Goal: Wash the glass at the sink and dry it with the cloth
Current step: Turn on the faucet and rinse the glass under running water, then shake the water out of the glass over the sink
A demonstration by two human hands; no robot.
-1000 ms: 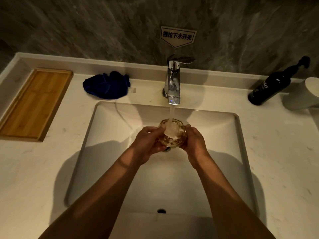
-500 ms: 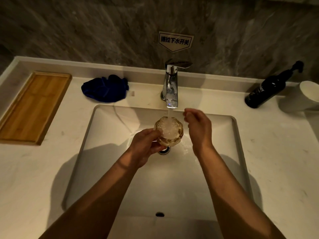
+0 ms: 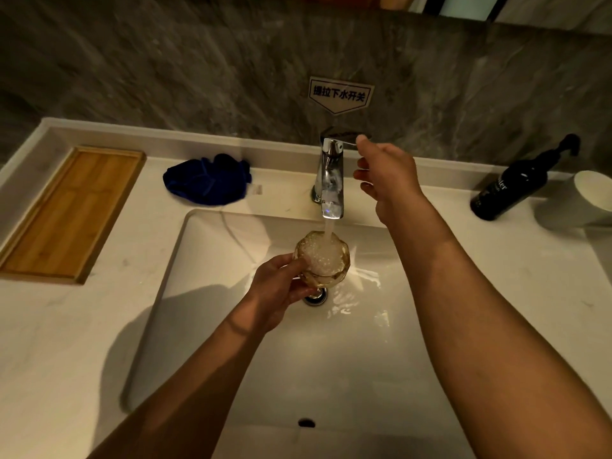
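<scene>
The left hand (image 3: 281, 289) grips the amber faceted glass (image 3: 323, 260) upright over the white sink basin (image 3: 205, 260), foaming full under the stream. Keep it level and steady. Beyond, the right hand (image 3: 385, 175) hangs open, fingertip at the chrome tap's lever (image 3: 344, 135); press it down gently. The crumpled blue cloth (image 3: 207, 182) waits behind on the counter.
</scene>
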